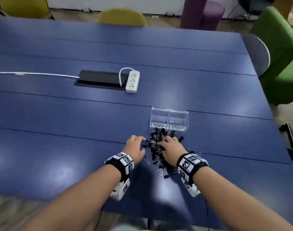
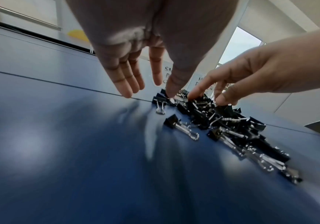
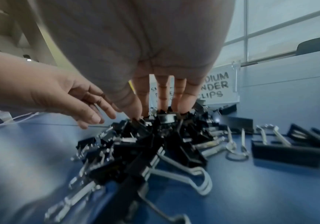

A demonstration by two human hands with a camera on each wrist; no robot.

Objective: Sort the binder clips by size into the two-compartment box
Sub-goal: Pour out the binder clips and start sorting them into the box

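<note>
A heap of black binder clips (image 1: 160,148) with silver handles lies on the blue table, just in front of a clear two-compartment box (image 1: 169,119). Its left half is labelled small, its right half medium; I see no clips inside. My left hand (image 1: 142,142) hovers at the heap's left edge with straight fingers, and its thumb (image 2: 169,94) touches a clip (image 2: 160,100). My right hand (image 1: 165,141) lies over the heap's middle. In the right wrist view its straight fingers (image 3: 163,104) press down on the clips (image 3: 155,136). Neither hand holds a clip.
A white power strip (image 1: 132,81) and a black cable hatch (image 1: 100,79) sit farther back, with a white cable (image 1: 34,73) running left. A grey chair (image 1: 257,54) stands at the table's right edge. The table's near edge is below my forearms.
</note>
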